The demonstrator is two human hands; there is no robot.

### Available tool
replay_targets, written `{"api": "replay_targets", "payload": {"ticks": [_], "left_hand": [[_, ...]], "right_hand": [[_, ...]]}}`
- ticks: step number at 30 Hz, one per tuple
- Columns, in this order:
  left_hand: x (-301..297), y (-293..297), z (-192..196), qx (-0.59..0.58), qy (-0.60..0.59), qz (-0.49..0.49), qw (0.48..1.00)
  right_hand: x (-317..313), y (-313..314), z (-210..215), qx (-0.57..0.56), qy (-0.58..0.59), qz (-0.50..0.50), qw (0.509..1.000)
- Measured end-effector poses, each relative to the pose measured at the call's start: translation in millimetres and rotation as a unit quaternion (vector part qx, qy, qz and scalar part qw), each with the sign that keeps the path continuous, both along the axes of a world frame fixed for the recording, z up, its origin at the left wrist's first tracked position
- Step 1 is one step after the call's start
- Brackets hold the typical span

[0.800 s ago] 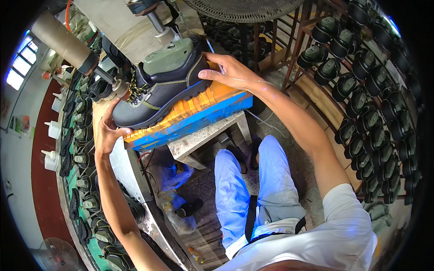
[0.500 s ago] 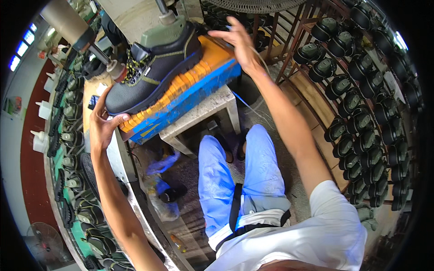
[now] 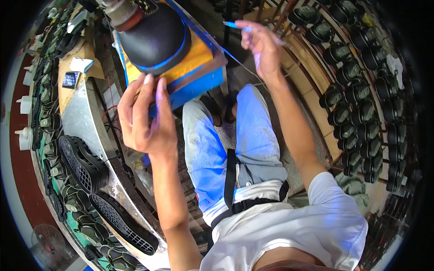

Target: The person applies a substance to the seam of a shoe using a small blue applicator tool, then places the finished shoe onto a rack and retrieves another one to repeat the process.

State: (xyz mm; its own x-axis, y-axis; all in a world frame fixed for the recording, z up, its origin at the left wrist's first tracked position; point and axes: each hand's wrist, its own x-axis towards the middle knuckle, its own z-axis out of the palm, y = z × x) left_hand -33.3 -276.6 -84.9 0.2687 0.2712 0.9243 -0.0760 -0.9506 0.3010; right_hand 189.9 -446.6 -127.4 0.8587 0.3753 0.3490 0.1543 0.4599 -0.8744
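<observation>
Two black soles (image 3: 104, 194) beside left hand (image 3: 147, 117), boot racks (image 3: 361, 90) right

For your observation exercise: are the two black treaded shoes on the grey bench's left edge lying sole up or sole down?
Sole up. Both black treaded shoes on the grey bench show their lugged tread to the camera.

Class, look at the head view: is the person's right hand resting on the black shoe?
No. The right hand is raised apart from the black shoe, pinching a thin blue tool.
</observation>
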Motion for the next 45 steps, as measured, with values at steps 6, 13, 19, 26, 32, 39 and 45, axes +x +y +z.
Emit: {"api": "replay_targets", "payload": {"ticks": [6, 13, 19, 26, 32, 39, 45], "left_hand": [[14, -59, -19, 0.096, 0.132, 0.052, 0.985], [46, -81, -21, -0.092, 0.175, -0.095, 0.976], [61, -95, -26, -0.040, 0.171, -0.058, 0.983], [37, -73, -37, 0.112, 0.166, 0.033, 0.979], [-11, -8, -30, 0.117, 0.110, 0.028, 0.987], [-38, 86, -51, 0.002, -0.001, 0.043, 0.999], [-29, 116, -14, -0.240, 0.084, 0.017, 0.967]], "right_hand": [[-77, -28, 113, -0.131, -0.494, -0.062, 0.857], [-94, 8, 114, -0.175, -0.628, -0.143, 0.744], [-90, 10, 122, -0.273, -0.643, -0.150, 0.699], [-94, -10, 133, -0.275, -0.628, -0.115, 0.718], [-98, 9, 127, -0.199, -0.581, -0.013, 0.789], [-103, 99, 80, -0.055, -0.552, -0.012, 0.832], [-58, 152, 52, -0.040, -0.577, -0.077, 0.812]]}}
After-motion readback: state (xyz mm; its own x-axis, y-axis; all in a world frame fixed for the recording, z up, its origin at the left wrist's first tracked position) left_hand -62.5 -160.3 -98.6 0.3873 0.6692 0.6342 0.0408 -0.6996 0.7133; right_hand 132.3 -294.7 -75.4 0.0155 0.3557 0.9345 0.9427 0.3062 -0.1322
